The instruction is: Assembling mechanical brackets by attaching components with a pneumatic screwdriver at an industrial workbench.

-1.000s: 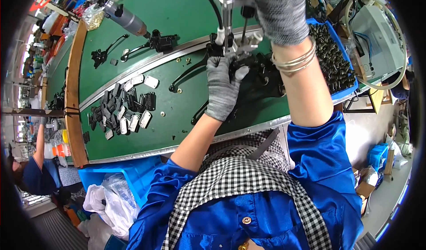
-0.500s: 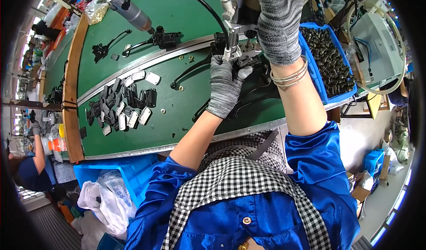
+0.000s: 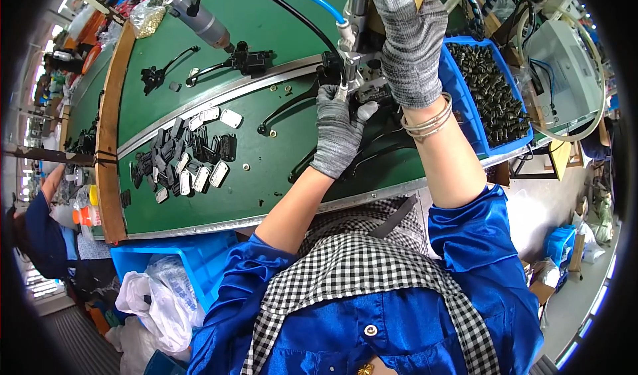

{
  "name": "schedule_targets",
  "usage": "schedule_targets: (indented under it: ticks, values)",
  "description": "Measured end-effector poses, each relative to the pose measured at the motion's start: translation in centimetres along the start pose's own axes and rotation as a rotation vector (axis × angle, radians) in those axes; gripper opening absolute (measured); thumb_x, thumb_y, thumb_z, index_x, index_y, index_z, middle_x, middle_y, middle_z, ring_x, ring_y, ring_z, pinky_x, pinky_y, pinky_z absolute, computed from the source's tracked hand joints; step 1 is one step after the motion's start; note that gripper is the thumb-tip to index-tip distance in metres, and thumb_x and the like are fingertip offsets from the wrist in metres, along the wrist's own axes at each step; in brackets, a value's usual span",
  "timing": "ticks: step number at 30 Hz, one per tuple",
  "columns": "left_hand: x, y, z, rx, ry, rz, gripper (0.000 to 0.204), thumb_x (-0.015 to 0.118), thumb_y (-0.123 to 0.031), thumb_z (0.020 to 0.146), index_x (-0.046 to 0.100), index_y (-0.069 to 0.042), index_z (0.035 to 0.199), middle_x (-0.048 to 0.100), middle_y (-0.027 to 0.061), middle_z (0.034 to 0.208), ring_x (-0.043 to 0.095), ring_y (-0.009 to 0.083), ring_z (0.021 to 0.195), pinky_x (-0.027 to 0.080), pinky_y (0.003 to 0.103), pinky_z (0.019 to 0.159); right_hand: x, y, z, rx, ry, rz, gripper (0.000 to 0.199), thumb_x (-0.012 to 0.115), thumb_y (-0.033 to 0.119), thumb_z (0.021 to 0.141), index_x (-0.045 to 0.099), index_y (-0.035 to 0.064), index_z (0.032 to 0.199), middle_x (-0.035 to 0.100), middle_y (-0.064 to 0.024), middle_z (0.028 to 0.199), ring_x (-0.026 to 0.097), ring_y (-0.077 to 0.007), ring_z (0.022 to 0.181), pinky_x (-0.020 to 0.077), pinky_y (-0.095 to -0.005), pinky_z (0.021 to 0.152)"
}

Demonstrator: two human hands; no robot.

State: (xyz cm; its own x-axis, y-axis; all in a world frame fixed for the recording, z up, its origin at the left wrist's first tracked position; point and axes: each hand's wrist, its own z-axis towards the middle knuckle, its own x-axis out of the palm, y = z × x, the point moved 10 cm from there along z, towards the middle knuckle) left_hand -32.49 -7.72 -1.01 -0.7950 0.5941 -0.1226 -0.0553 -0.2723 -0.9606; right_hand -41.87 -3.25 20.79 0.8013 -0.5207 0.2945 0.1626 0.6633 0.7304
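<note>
**Driver hanging straight over the lever part**

The whole thing comes down to vertical line-up: the pneumatic screwdriver [image 3: 351,16] hangs upright, long axis pointing down at the worktop [image 3: 266,195], and its tip sits right above the black brake-lever assembly [image 3: 369,99] that's pinned underneath. So the part lies directly below the right hand's grip and just beyond the left hand's fingertips — the left hand is clearly the nearer of the two.

Right hand [image 3: 409,42], grey knit glove, is up high, closed around the upper body of the driver as far as I can tell — the top of it runs out of view. Left hand [image 3: 339,132], same glove, is flat-ish on the green worktop with fingers closed on the assembly, holding it steady beside the driver's tip.

The assembly itself is matte black, chunky at the clamp end, with a long thin curved lever [image 3: 292,106] trailing off toward the person's left. More like it sit further back, plus a scatter of small black and white covers [image 3: 189,162] and a blue bin of dark screws [image 3: 488,92] to the right.
</note>
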Motion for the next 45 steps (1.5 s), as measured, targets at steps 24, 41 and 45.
schedule_targets:
  ticks: [24,41,45]
  values:
    - [-5.0,-2.5,4.4,0.117,0.046,0.483,0.048,0.078,-0.036,0.083,0.065,-0.004,0.115,0.059,0.0168,0.113,0.057,0.0295,0.104,0.048,0.038,0.093,-0.8,-2.3,6.8,-0.063,-0.002,-0.087,0.034,0.067,0.024,0.095,0.062,-0.0032,0.113,0.07,-0.0069,0.094,0.064,-0.0109,0.084,0.0522,-0.026,0.077]
    - [-5.0,-2.4,3.4,0.1,-0.007,0.41,0.048,0.08,-0.033,0.079,0.066,-0.001,0.112,0.059,0.0191,0.104,0.058,0.0333,0.096,0.05,0.042,0.088,-0.3,-4.0,4.7,0.002,0.011,-0.211,0.033,0.067,0.025,0.095,0.062,-0.0028,0.112,0.069,-0.0067,0.092,0.064,-0.0114,0.082,0.0525,-0.0264,0.076]
    - [-5.1,-2.3,3.3,0.101,-0.006,0.414,0.048,0.08,-0.033,0.079,0.066,-0.001,0.112,0.06,0.0186,0.103,0.058,0.0329,0.096,0.049,0.042,0.088,-0.3,-4.3,4.9,0.009,0.022,-0.241,0.033,0.067,0.025,0.095,0.062,-0.0027,0.112,0.069,-0.0067,0.092,0.064,-0.0115,0.081,0.0525,-0.0265,0.076]
